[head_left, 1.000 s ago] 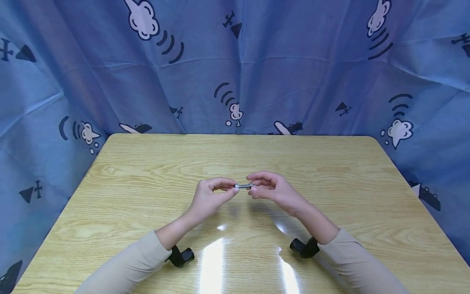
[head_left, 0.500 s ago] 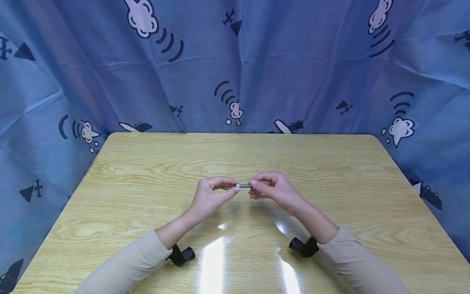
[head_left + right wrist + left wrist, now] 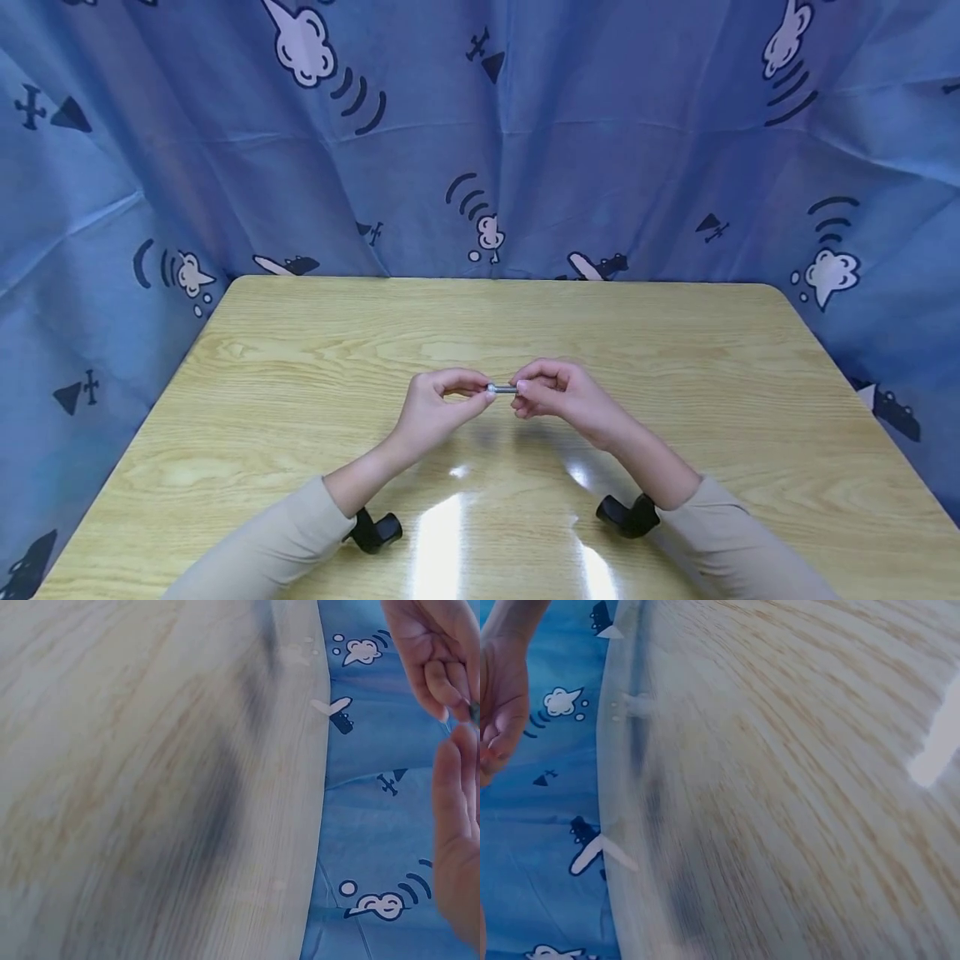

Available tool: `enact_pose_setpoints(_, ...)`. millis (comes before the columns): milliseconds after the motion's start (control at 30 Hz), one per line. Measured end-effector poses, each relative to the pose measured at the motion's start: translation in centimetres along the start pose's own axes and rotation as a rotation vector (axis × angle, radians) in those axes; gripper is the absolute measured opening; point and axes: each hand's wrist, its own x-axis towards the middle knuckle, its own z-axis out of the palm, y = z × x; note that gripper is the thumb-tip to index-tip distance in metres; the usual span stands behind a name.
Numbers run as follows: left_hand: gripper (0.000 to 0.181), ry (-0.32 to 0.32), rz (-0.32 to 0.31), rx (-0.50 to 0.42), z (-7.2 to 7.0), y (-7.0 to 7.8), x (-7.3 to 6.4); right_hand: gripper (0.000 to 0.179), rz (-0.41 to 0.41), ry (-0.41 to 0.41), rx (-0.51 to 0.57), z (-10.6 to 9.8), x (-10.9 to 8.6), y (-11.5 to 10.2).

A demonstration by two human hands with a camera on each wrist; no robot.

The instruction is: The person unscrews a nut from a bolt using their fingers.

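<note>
- Holding the near-level metal bolt (image 3: pixel 506 389) by its rounded end, the left hand (image 3: pixel 442 406) keeps thumb and fingertip pinched, unchanged over the last second.
- Right hand (image 3: pixel 576 403): fingers stood spread about the bolt's opposite end a second ago; the thumb has since come in against that end, with fingers curled behind it. Finding: pinched on the bolt; firmness cannot be told.
- Bolt location: between the two grips, raised above the table (image 3: pixel 315 358), only its middle shank and left end exposed. The wider piece seen earlier at the right end is now covered by the right thumb.
- Head view has shifted slightly; table and hands moved together in it.
- Assessment: the bolt appears steadied from the left and worked from the right; whether the covered piece has turned or travelled cannot be confirmed.
</note>
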Motion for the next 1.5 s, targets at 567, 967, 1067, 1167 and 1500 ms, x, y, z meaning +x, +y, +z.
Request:
enact_pose_setpoints(567, 0.013, -0.006, -0.005, -0.014, 0.1, 0.0, 0.3, 0.034, -0.030, -0.003, -0.041, -0.5, 0.1, -0.3)
enact_pose_setpoints(967, 0.014, -0.010, -0.002, 0.008, 0.2, 0.1, 0.4, 0.016, -0.066, 0.014, 0.004, -0.6, -0.1, 0.1)
enact_pose_setpoints(1067, 0.014, -0.010, -0.010, 0.000, 0.3, 0.0, 0.4, 0.027, -0.082, -0.001, 0.028, -0.6, -0.3, 0.2)
enact_pose_setpoints(1167, 0.015, -0.014, -0.028, -0.007, 0.4, -0.1, 0.4, 0.029, -0.048, -0.019, 0.066, -0.5, -0.3, 0.3)
enact_pose_setpoints(1500, 0.014, -0.041, -0.040, -0.005, 0.5, 2.8, 0.3, 0.022, -0.134, -0.022, 0.069, -0.6, -0.6, 0.7)
